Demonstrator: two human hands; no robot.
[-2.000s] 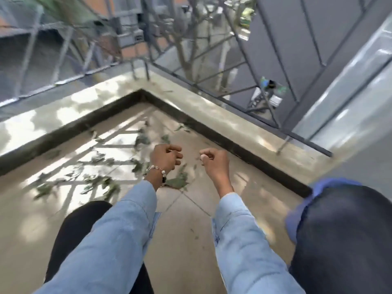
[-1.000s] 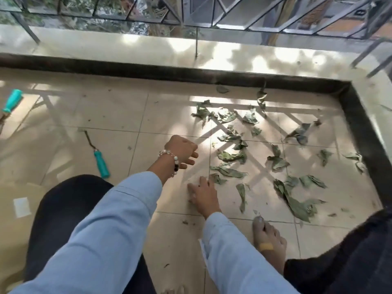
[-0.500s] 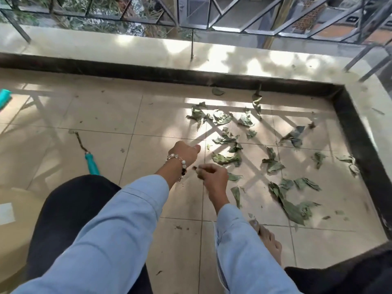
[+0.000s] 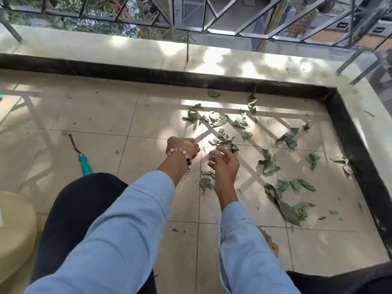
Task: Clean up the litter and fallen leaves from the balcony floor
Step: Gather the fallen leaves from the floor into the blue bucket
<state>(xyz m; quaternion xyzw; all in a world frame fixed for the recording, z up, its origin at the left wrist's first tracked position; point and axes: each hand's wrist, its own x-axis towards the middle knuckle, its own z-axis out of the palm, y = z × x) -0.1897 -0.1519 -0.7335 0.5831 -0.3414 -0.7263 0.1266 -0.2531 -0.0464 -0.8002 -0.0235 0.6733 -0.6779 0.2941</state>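
Observation:
Several green fallen leaves (image 4: 268,166) lie scattered over the beige tiled balcony floor (image 4: 101,115), mostly to the right, with a large one (image 4: 288,211) nearer me and a cluster (image 4: 216,119) in the sunlight. My left hand (image 4: 182,148), wearing a bead bracelet, is curled into a fist above the floor; whether anything is inside it is hidden. My right hand (image 4: 224,164) hovers just right of it with loosely curled fingers and nothing visible in them. Two small leaves (image 4: 205,182) lie under my right wrist.
A teal-handled tool (image 4: 84,164) lies on the tiles to the left, by my knee. A beige round container (image 4: 14,225) sits at the left edge. A black curb (image 4: 350,134) and pale ledge with a metal railing (image 4: 191,18) bound the floor. My bare foot (image 4: 271,245) rests at lower right.
My right hand came up from the tiles pinching a small scrap, moved next to my left fist, and its fingers have now loosened. The view turned from the corner to the leaf patch.

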